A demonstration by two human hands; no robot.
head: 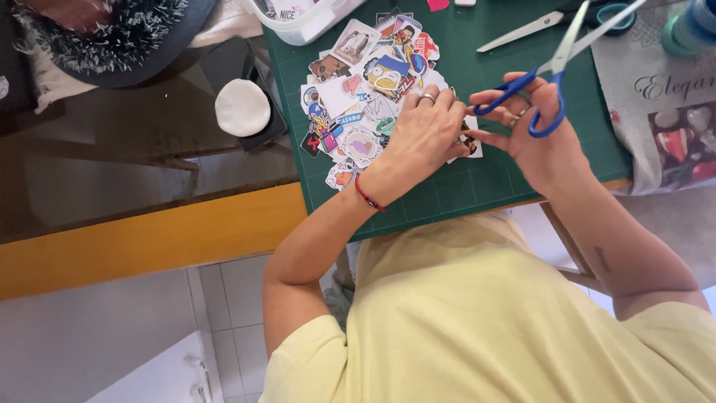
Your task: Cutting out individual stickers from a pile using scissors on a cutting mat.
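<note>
My left hand rests palm-down on a green cutting mat, fingers curled over a small paper cutout at the edge of a pile of colourful cutout stickers. A ring is on one finger and a red cord is round the wrist. My right hand holds blue-handled scissors, fingers through the loops, blades open and pointing up and to the right. Both hands nearly touch at the small cutout.
A second pair of scissors lies at the mat's top. A white plastic tub stands at the top left of the mat, a white round pad on the dark glass table, a printed sheet at right.
</note>
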